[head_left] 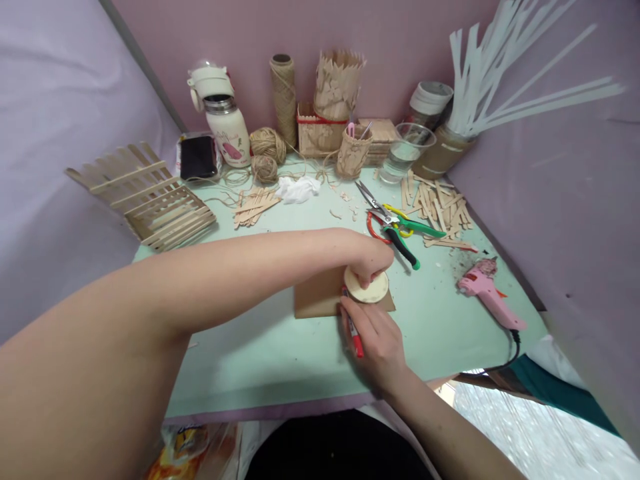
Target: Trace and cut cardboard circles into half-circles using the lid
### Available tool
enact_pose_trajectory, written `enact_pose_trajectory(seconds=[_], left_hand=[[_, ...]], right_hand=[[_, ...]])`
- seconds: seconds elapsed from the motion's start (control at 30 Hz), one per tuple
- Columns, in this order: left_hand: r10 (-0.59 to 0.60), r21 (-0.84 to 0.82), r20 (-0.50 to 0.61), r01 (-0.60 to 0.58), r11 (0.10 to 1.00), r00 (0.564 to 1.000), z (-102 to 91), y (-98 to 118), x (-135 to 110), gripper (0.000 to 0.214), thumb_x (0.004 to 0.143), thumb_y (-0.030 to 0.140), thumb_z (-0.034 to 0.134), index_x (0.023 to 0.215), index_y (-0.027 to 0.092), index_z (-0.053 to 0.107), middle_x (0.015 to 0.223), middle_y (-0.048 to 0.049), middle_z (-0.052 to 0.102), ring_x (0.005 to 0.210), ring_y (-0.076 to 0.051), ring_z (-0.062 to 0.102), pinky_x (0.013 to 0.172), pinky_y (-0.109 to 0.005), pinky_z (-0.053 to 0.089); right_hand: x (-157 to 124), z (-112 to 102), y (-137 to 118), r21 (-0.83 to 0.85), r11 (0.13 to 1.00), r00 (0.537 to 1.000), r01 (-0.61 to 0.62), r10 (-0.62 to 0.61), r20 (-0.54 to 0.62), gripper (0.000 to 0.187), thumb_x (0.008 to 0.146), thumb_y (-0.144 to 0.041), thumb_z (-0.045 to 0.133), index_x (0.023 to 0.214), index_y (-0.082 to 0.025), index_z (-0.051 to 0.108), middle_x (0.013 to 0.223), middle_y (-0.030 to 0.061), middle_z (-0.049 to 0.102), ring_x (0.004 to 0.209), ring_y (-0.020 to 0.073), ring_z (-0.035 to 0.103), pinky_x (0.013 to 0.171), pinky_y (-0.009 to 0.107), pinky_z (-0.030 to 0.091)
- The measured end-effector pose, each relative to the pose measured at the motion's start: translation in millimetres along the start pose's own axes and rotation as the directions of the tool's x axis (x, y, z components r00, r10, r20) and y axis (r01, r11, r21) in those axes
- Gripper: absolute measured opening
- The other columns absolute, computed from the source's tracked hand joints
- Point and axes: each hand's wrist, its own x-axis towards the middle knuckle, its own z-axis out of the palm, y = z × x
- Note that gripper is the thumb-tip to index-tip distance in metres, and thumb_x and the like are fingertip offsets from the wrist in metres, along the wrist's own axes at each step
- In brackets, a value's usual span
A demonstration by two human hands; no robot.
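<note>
A cream round lid point(376, 291) lies flat on a piece of brown cardboard point(316, 300) near the front middle of the table. My left hand point(371, 259) reaches across with its fingers bent down, pinning the lid from above. Below it, my right hand point(376, 337) is closed around a red marker point(356, 337), whose upper end meets the lid's left edge. The marker's tip is mostly hidden by my fingers. Just beyond my left hand lie scissors point(376, 212) with red and yellow handles, overlapping green-and-black pruning shears point(400, 233).
A pink glue gun point(493, 293) with a cord rests at right. Loose popsicle sticks point(443, 203) are scattered behind it, near a cup of water point(400, 160). A slatted stick frame point(165, 207) stands at left. Twine balls point(267, 147) and a white bottle point(227, 133) line the back.
</note>
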Motion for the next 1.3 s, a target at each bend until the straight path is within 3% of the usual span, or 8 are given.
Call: enact_pose_trajectory(seconds=[0.3,0.43,0.63,0.87,0.97,1.17,1.3], left_hand=[[-0.015,-0.004,0.012,0.015,1.0,1.0,-0.6,0.3,-0.3,0.005,0.063,0.013,0.077,0.068,0.016,0.075,0.065,-0.0027,0.067,0.061,-0.016,0.051,0.063,-0.029,0.036],[-0.024,0.003,0.018,0.024,1.0,1.0,-1.3,1.1,-0.6,0.006,0.064,0.013,0.077,0.068,0.017,0.074,0.065,-0.0014,0.067,0.062,-0.015,0.051,0.063,-0.028,0.036],[-0.02,0.008,0.023,0.019,1.0,1.0,-3.4,3.8,-1.7,0.004,0.064,0.012,0.075,0.066,0.015,0.073,0.062,-0.0004,0.065,0.058,-0.013,0.047,0.06,-0.028,0.035],[-0.031,-0.003,0.024,0.031,1.0,0.999,-1.6,1.7,0.1,0.005,0.064,0.012,0.074,0.067,0.016,0.074,0.062,0.0,0.064,0.058,-0.014,0.048,0.059,-0.028,0.036],[-0.036,0.0,0.031,0.036,0.999,0.999,-1.1,1.2,0.5,0.007,0.065,0.012,0.073,0.07,0.016,0.074,0.064,-0.0003,0.065,0.06,-0.014,0.048,0.059,-0.027,0.035],[-0.022,0.012,0.056,0.022,1.0,0.998,-3.2,3.2,-1.7,0.016,0.066,0.012,0.072,0.081,0.013,0.077,0.07,-0.0045,0.069,0.065,-0.016,0.052,0.064,-0.029,0.036],[-0.033,0.016,0.048,0.033,0.999,0.998,-3.3,3.1,-1.0,0.012,0.067,0.013,0.073,0.079,0.015,0.076,0.073,-0.0034,0.069,0.065,-0.016,0.052,0.062,-0.027,0.035]], right_hand=[[2.6,-1.7,-3.0,-0.014,0.999,0.999,-0.036,0.036,0.03,0.022,0.092,-0.011,0.054,0.113,-0.011,0.062,0.076,0.0069,0.068,0.07,0.0185,0.062,0.065,0.031,0.044],[10.6,-4.3,-5.9,-0.082,0.995,0.994,-0.056,0.063,0.086,0.011,0.094,-0.015,0.052,0.093,-0.015,0.064,0.071,0.0045,0.063,0.069,0.0185,0.057,0.064,0.031,0.041],[23.1,-3.8,-12.4,-0.205,0.976,0.982,-0.077,0.11,0.152,0.026,0.089,-0.009,0.049,0.066,-0.021,0.051,0.064,0.0016,0.05,0.062,0.0174,0.044,0.059,0.03,0.031],[38.8,-3.7,-20.3,-0.252,0.959,0.95,-0.127,0.191,0.246,0.02,0.076,-0.002,0.046,0.07,-0.02,0.049,0.063,0.0017,0.052,0.059,0.0171,0.046,0.057,0.029,0.027],[43.3,-4.2,-21.4,-0.242,0.959,0.937,-0.146,0.213,0.276,0.02,0.078,-0.002,0.045,0.07,-0.021,0.048,0.061,0.001,0.05,0.056,0.016,0.044,0.054,0.029,0.023],[38.2,-7.2,-21.8,-0.216,0.959,0.941,-0.184,0.235,0.244,0.022,0.075,0.0,0.046,0.068,-0.021,0.046,0.059,-0.0002,0.048,0.053,0.0146,0.043,0.052,0.027,0.026],[31.2,-14.5,-21.6,-0.156,0.97,0.943,-0.187,0.222,0.246,0.026,0.077,0.002,0.042,0.066,-0.021,0.045,0.06,-0.0003,0.047,0.052,0.0133,0.041,0.052,0.026,0.028]])
